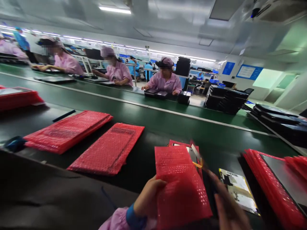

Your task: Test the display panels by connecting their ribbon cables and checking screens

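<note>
My left hand grips the lower left edge of a red bubble-wrap bag, thumb on its front face. The bag is tilted up toward me. Behind its upper right edge shows part of a pale flat piece with a red border; most of it is hidden. My right hand, smeared by motion, is to the right of the bag with fingers pointing up toward that piece. A small yellow strip is close to its fingertips; whether the hand holds it is unclear. A silver and black flat part with yellow edges lies farther right.
Two piles of red bubble-wrap bags lie left on the dark bench. More red-wrapped panels are at the right, others far left. Across the green belt, several people in pink work; stacked black trays stand there.
</note>
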Motion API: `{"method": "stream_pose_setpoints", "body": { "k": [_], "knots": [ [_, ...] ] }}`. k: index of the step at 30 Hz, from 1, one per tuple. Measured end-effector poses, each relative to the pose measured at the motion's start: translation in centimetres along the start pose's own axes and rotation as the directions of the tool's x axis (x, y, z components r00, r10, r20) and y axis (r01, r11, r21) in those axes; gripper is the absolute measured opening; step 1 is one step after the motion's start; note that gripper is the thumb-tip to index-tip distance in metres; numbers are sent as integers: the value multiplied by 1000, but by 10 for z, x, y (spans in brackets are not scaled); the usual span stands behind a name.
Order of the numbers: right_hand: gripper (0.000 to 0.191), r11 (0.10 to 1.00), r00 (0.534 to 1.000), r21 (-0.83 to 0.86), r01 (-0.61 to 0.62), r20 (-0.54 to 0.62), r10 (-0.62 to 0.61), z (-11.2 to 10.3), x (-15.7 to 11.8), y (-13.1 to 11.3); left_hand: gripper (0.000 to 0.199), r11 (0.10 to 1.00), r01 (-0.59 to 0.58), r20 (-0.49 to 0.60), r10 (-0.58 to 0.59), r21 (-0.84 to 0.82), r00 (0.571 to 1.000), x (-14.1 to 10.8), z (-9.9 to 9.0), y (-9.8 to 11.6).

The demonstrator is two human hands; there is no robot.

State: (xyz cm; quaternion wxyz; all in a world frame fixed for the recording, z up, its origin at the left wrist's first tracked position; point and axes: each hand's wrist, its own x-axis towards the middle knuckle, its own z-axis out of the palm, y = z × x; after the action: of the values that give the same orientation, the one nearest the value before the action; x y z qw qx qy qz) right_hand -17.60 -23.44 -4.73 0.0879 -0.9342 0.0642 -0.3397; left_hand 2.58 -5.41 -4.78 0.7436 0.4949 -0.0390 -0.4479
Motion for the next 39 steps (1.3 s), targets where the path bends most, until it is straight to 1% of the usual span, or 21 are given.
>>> {"method": "stream_pose_setpoints", "body": {
  "k": [1, 3, 5, 7, 9, 13, 15, 16, 17, 19, 20, 22, 25, 27, 30, 32, 33, 35, 37, 38, 39],
  "knots": [
    [78, 994, 994, 20, 108, 20, -108, 9, 10, -9, 28, 999, 11, -14, -11, -52, 1000, -1, 5, -2],
    [74, 934, 934, -42, 356, 64, -353, 27, 26, -23, 31, 989, 23, -44, -30, -147, 999, -1, 11, -6],
    [64, 859, 868, -126, 496, 94, -488, 42, 34, -33, 26, 974, 73, -44, -84, -212, 996, -1, 12, -9],
    [51, 832, 850, -177, 526, 94, -518, 50, 37, -40, 37, 957, 126, -2, -131, -263, 991, 1, 11, -12],
    [44, 825, 845, -186, 533, 74, -530, 54, 39, -47, 46, 955, 122, 29, -119, -270, 992, 3, 10, -14],
    [39, 825, 832, -109, 554, 91, -547, 48, 44, -56, 51, 990, -32, -40, 27, -140, 999, 2, 7, -13],
    [47, 829, 819, 5, 559, 151, -553, 40, 47, -50, 62, 993, -82, -74, 75, -89, 994, -2, 4, -6],
    [55, 851, 836, 48, 523, 167, -523, 36, 49, -42, 66, 994, -85, -91, 78, -72, 993, -4, 2, -1],
    [59, 891, 876, 62, 449, 163, -453, 33, 50, -31, 68, 996, -75, -110, 69, -54, 992, -8, -1, 5],
    [51, 981, 976, 19, 194, 101, -195, 33, 50, -4, 69, 999, -36, -148, 31, -29, 988, -14, -7, 19],
    [47, 999, 997, -7, 53, 57, -53, 36, 50, 11, 68, 1000, -20, -163, 17, -20, 986, -17, -11, 26],
    [46, 988, 987, -10, -154, 45, 155, 46, 51, 37, 66, 1000, -8, -172, 8, 0, 985, -22, -16, 37],
    [46, 968, 967, 33, -247, 66, 245, 61, 55, 62, 65, 999, -5, -154, 10, 33, 988, -26, -20, 47],
    [40, 949, 951, 66, -308, 15, 308, 61, 59, 71, 67, 999, 3, -138, 4, 54, 990, -27, -21, 50],
    [34, 882, 866, 136, -451, -174, 469, 40, 64, 81, 70, 995, 12, -150, 2, 97, 989, -27, -21, 56],
    [36, 834, 774, 205, -512, -310, 551, 19, 66, 87, 68, 992, 10, -160, 10, 123, 987, -25, -18, 59],
    [35, 806, 710, 281, -520, -382, 591, 8, 66, 89, 66, 991, 9, -157, 12, 132, 987, -24, -16, 61],
    [29, 736, 548, 502, -455, -494, 676, -11, 67, 89, 62, 991, -1, -131, 19, 135, 991, -17, -10, 62],
    [21, 653, 399, 691, -309, -529, 749, -24, 67, 84, 59, 992, -27, -76, 37, 126, 996, -7, -2, 60],
    [19, 622, 362, 742, -249, -525, 771, -29, 67, 80, 58, 992, -44, -41, 49, 119, 998, -2, 2, 58],
    [18, 608, 357, 762, -224, -516, 779, -32, 67, 76, 58, 991, -54, -5, 55, 120, 998, 4, 6, 54]
  ]
}}
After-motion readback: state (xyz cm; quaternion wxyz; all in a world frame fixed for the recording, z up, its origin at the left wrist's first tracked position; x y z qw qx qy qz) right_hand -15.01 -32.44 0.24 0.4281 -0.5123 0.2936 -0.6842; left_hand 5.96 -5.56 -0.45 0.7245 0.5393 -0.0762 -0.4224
